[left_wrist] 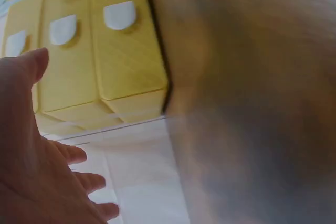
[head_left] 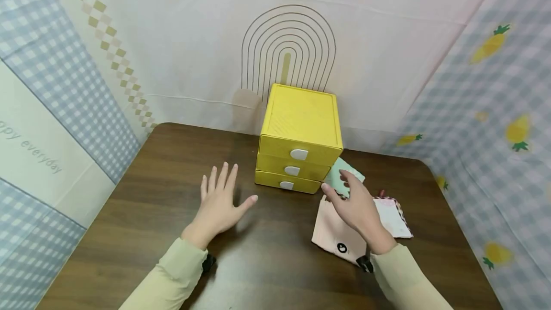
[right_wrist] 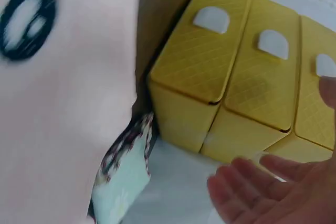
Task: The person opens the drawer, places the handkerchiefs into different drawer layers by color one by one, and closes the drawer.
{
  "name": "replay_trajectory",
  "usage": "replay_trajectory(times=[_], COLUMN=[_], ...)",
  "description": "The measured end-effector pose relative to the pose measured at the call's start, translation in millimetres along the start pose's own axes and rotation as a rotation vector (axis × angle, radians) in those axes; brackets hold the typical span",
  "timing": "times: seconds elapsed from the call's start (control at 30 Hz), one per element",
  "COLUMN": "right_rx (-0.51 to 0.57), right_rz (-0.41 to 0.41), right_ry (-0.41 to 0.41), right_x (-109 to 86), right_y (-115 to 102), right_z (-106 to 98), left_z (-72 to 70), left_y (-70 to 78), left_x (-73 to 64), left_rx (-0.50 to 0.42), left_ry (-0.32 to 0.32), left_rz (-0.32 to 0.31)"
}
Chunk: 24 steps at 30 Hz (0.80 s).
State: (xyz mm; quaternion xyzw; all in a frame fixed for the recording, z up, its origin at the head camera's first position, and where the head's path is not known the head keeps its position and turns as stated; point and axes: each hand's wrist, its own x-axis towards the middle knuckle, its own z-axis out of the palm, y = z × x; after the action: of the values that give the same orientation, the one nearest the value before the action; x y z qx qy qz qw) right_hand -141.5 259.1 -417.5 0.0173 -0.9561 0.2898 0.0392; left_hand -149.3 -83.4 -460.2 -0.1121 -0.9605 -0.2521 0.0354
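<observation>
A yellow three-drawer box (head_left: 301,116) with white tabs on its drawer fronts stands at the back of the brown table. My left hand (head_left: 218,207) hovers over the table to the left of the box, fingers spread and holding nothing. To the right, my right hand (head_left: 356,207) is held above the cloths, fingers loosely bent and nothing in them. Below it lies a pink cloth (head_left: 333,231) with a round black mark. A mint green cloth (head_left: 337,174) lies beside the box, and a white cloth (head_left: 391,216) with a checked edge lies right of the pink one; the right hand partly hides them.
Behind the box hangs a pale curtain (head_left: 193,51) printed with arches. Checked fabric (head_left: 465,123) with pineapples walls off the right side, and blue checked fabric (head_left: 64,66) the left. Bare wood (head_left: 142,204) stretches left of the left hand.
</observation>
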Motion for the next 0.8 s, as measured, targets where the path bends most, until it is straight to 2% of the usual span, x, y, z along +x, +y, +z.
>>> replay_trajectory(times=[0.17,0.4,0.6,0.73,0.8], right_rx=[0.262,0.597,0.738,0.796,0.807], right_rz=[0.027,0.087,0.112,0.133,0.143], right_ry=[-0.028,-0.158,-0.222,-0.219,-0.204], right_x=[6.6,23.8,36.3,41.8,43.9], right_y=[-17,-44,-62,-69,-71], right_z=[-4,0,5,8,7], left_z=[-17.3,-41.3,-50.7,-50.7,-50.3], left_y=[15.7,37.2,49.3,56.0,60.1], left_x=[19.7,52.3,79.7,93.2,100.2], left_rx=[-0.188,-0.511,-0.737,-0.840,-0.881], left_ry=[0.001,-0.001,0.033,0.072,0.073], left_rz=[-0.007,-0.006,-0.001,0.007,-0.001])
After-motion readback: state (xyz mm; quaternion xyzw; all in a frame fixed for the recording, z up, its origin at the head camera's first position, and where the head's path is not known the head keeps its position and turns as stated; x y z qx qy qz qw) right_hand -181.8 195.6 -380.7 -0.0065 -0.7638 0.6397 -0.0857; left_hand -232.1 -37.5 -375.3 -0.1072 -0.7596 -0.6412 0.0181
